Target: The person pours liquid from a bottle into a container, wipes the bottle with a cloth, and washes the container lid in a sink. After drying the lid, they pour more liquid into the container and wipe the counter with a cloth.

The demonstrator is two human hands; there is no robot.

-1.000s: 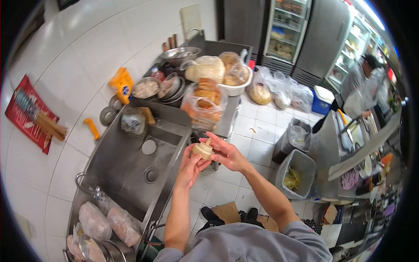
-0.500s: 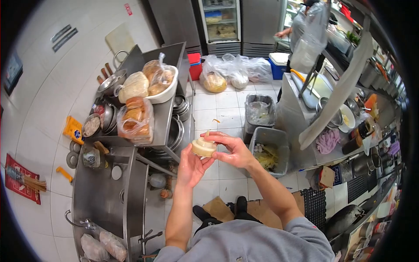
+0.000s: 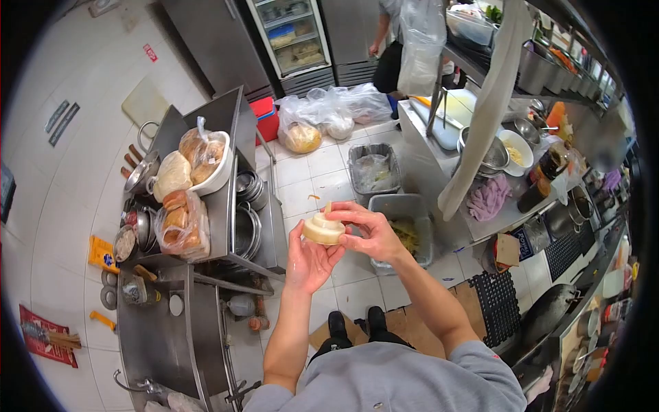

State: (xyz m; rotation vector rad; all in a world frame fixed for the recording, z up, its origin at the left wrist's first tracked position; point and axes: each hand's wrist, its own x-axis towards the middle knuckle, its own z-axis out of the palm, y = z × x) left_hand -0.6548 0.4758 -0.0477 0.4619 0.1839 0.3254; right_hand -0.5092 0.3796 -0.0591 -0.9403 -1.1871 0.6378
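Resting between the two hands, to the right of the steel sink (image 3: pixel 158 343) and raised above the floor (image 3: pixel 327 165), is a pale cap (image 3: pixel 322 232) with a stepped round body and a narrow spout (image 3: pixel 328 209) pointing up. It looks like hollow plastic, so I judge it light and stiff, unlikely to dent, with the thin spout its weakest part. The left palm gleams as if wet, and such a film would make the smooth body slippery. The broad lower rim seems the best place to take hold: thumb on one side, fingertips on the other, sparing the spout any sideways load.

The right hand (image 3: pixel 371 235) pinches the cap, its fingers bent over the top near the spout and its thumb at the right of the rim. The left hand (image 3: pixel 310 266) is cupped below and beside it, thumb raised at the left edge; whether that hand presses or merely supports, I cannot tell.

Farther out, a bag of bread (image 3: pixel 182 223) sits on the steel table (image 3: pixel 218 213) just beyond the sink. A grey bin (image 3: pixel 408 206) stands well apart to the sink's right, and a purple cloth (image 3: pixel 489 199) lies farther right of the sink, on a counter (image 3: pixel 446 165).
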